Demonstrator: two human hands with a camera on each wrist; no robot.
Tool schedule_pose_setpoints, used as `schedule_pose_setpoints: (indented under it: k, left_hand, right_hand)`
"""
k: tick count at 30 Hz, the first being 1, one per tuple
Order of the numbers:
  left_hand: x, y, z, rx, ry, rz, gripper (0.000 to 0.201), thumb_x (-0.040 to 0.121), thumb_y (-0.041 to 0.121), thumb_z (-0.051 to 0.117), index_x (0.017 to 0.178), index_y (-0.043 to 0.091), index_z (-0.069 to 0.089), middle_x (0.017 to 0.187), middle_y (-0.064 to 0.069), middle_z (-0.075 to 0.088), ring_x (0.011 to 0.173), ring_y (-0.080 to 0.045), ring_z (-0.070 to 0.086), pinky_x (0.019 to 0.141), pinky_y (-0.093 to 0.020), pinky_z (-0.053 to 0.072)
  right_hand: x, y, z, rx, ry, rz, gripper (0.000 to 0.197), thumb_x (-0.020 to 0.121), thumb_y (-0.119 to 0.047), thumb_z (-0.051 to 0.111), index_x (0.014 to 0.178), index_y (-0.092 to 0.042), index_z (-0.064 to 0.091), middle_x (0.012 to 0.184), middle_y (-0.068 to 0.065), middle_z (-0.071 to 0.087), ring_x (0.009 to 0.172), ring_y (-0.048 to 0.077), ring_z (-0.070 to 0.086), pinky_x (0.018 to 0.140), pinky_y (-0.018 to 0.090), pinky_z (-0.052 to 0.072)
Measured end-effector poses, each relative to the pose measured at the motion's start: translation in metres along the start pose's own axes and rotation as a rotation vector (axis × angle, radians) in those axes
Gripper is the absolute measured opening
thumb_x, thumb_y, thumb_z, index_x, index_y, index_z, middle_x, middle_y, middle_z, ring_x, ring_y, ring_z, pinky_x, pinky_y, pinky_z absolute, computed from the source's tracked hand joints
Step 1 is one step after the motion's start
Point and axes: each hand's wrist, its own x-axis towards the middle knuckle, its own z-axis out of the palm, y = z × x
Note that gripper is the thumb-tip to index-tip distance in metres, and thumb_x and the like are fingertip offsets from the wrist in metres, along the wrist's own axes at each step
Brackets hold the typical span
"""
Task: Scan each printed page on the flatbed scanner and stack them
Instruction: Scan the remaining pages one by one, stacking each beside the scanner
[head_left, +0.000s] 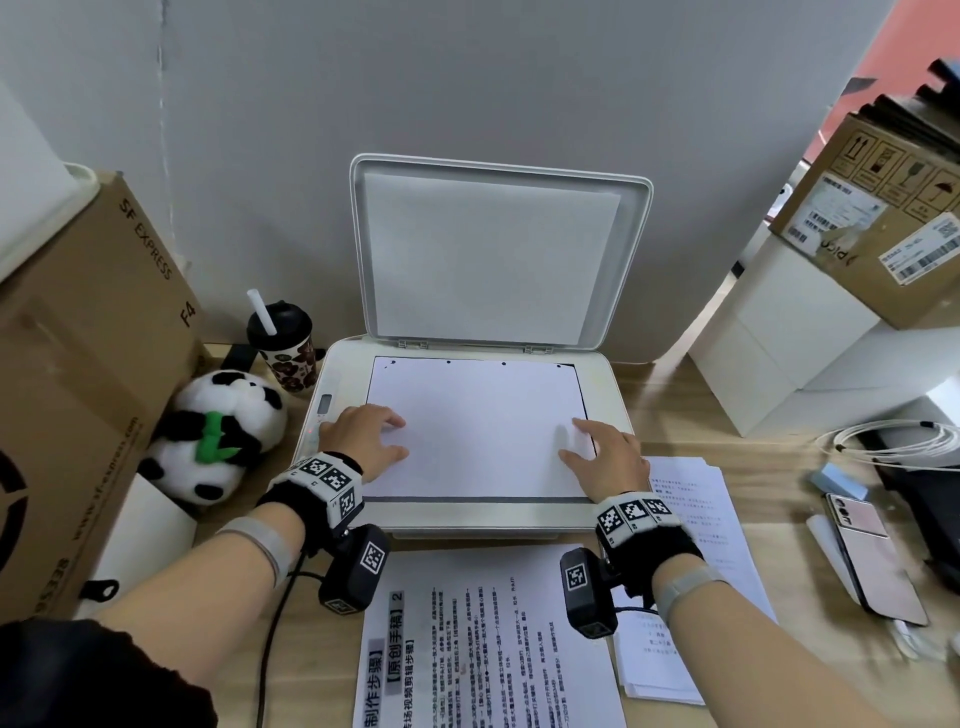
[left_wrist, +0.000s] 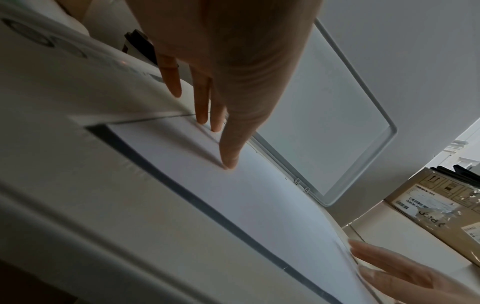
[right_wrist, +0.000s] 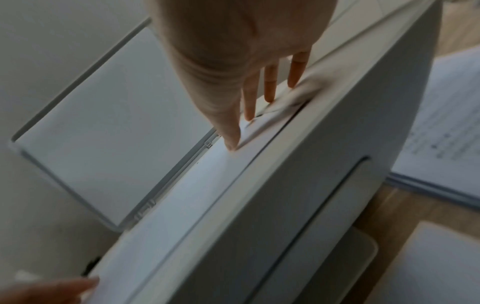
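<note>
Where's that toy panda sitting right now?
In the head view the toy panda sits on the desk, left of the scanner, against the big cardboard box and just before the drink cup.

A blank white sheet (head_left: 478, 431) lies on the off-white scanner (head_left: 608, 389); beside its left edge sit a black-and-white plush panda (head_left: 218, 431) (clutching green leaves) and a cream cup (head_left: 291, 364) patterned with dark brown flowers. Black-printed white pages (head_left: 483, 649) lie on the pale wood-grain tabletop (head_left: 779, 452).
</note>
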Motion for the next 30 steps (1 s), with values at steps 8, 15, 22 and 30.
schedule_pose_setpoints:
  k: [8, 15, 22, 30]
  left_hand:
    - [0.057, 0.016, -0.049, -0.591, 0.247, -0.115, 0.040, 0.088, 0.007, 0.057, 0.127, 0.004, 0.053, 0.115, -0.016, 0.061, 0.095, -0.024, 0.056, 0.074, -0.023, 0.041]
    - [0.114, 0.031, -0.107, -0.957, 0.157, -0.282, 0.079, 0.087, 0.001, 0.051, 0.150, 0.024, 0.010, 0.076, -0.005, 0.059, 0.057, -0.011, 0.049, 0.046, -0.022, 0.033]
    - [0.119, 0.043, -0.127, -0.981, 0.134, -0.228, 0.034, 0.090, 0.003, 0.044, 0.112, 0.028, 0.040, 0.071, -0.005, 0.058, 0.048, -0.011, 0.054, 0.038, -0.014, 0.031]
    - [0.074, 0.038, -0.127, -1.272, 0.415, -0.300, 0.022, 0.092, 0.013, 0.032, 0.089, 0.005, 0.053, 0.068, -0.009, 0.062, 0.027, -0.003, 0.048, 0.029, -0.011, 0.029]
  right_hand:
    - [0.025, 0.004, -0.005, 0.825, 0.323, 0.224, 0.030, 0.090, 0.002, 0.048, 0.115, -0.012, 0.060, 0.104, 0.003, 0.062, 0.099, 0.015, 0.054, 0.085, 0.021, 0.039]
    - [0.040, 0.014, -0.016, 0.900, 0.360, 0.296, 0.032, 0.087, 0.007, 0.044, 0.107, -0.011, 0.062, 0.078, -0.007, 0.059, 0.075, 0.013, 0.053, 0.069, 0.016, 0.039]
    - [0.039, 0.019, -0.022, 0.940, 0.376, 0.348, 0.030, 0.085, 0.004, 0.047, 0.103, -0.015, 0.063, 0.091, 0.001, 0.062, 0.079, 0.015, 0.052, 0.074, 0.023, 0.043]
    - [0.029, -0.001, -0.034, 1.146, 0.413, 0.308, 0.029, 0.093, -0.002, 0.043, 0.080, -0.024, 0.057, 0.072, -0.002, 0.062, 0.067, 0.007, 0.056, 0.062, 0.017, 0.043]
